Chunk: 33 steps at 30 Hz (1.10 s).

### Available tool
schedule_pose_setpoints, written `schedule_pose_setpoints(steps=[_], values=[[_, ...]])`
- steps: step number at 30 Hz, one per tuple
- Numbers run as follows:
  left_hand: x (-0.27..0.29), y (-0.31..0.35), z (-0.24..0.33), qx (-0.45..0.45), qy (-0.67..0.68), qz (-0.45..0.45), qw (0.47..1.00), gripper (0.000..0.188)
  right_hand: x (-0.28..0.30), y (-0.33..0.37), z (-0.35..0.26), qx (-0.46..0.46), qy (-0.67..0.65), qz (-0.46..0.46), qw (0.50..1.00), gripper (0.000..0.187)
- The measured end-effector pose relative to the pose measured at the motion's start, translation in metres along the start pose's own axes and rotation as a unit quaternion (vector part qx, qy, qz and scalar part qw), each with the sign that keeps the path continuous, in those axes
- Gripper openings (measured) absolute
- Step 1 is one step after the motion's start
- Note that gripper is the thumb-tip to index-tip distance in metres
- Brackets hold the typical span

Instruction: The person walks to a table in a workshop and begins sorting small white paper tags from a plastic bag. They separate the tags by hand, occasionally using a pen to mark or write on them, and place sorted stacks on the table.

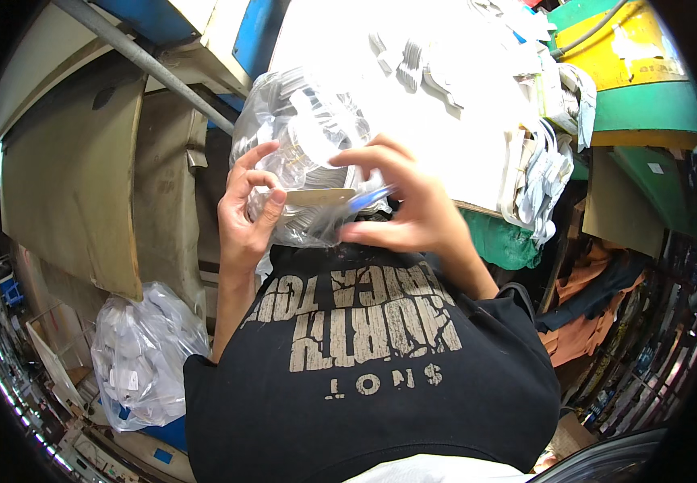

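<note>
My left hand (248,205) pinches one end of a thin, flat tan strip (320,196) between thumb and finger. At the strip's other end, my right hand (413,197) is curved, its thumb and forefinger well apart. A slim blue and whitish piece (371,198), smeared by motion, lies between those fingers; whether they grip it I cannot tell. Behind and below both hands sits a clear plastic bag (264,121) filled with stacked white and grey flat pieces. It rests against the near edge of the white tabletop (332,36), close to my body.
Small stacks of white cut pieces (410,64) lie on the tabletop, with bundles of white strips (537,173) along its right edge. Green plastic (509,240) hangs below that edge. Another filled clear bag (143,354) is at lower left, near a large brown board (70,177).
</note>
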<state>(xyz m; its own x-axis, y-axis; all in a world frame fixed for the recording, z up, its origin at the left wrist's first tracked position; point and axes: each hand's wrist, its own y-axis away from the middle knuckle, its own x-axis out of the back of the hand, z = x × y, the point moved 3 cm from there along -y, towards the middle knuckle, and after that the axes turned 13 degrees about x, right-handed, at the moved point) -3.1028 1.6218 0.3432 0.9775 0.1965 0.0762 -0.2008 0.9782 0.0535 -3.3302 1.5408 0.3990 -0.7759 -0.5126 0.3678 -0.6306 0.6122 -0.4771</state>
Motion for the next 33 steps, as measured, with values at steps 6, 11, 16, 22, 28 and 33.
schedule_pose_setpoints(steps=[6,11,16,22,28,33], values=[[-0.012,-0.004,0.002,0.014,0.003,0.034,0.999,0.032,-0.024,0.005,0.014,-0.007,0.038,0.035,0.999,0.016],[-0.024,-0.010,0.011,-0.067,-0.185,0.081,0.977,0.052,-0.013,0.017,0.029,-0.231,-0.054,0.094,0.967,0.022],[-0.031,-0.019,0.008,-0.053,-0.167,0.095,0.980,0.042,-0.019,0.020,0.025,-0.204,-0.009,0.010,0.979,0.023],[-0.033,-0.026,-0.001,0.052,-0.090,0.119,0.988,0.029,0.012,0.023,0.029,-0.245,-0.116,0.084,0.959,0.027],[-0.038,-0.037,0.014,0.071,-0.115,0.110,0.985,0.030,0.028,0.023,0.038,-0.091,-0.237,0.161,0.954,0.078],[-0.036,-0.045,0.006,0.062,-0.185,0.122,0.973,0.030,0.011,0.021,0.032,-0.122,-0.163,0.144,0.969,0.072]])
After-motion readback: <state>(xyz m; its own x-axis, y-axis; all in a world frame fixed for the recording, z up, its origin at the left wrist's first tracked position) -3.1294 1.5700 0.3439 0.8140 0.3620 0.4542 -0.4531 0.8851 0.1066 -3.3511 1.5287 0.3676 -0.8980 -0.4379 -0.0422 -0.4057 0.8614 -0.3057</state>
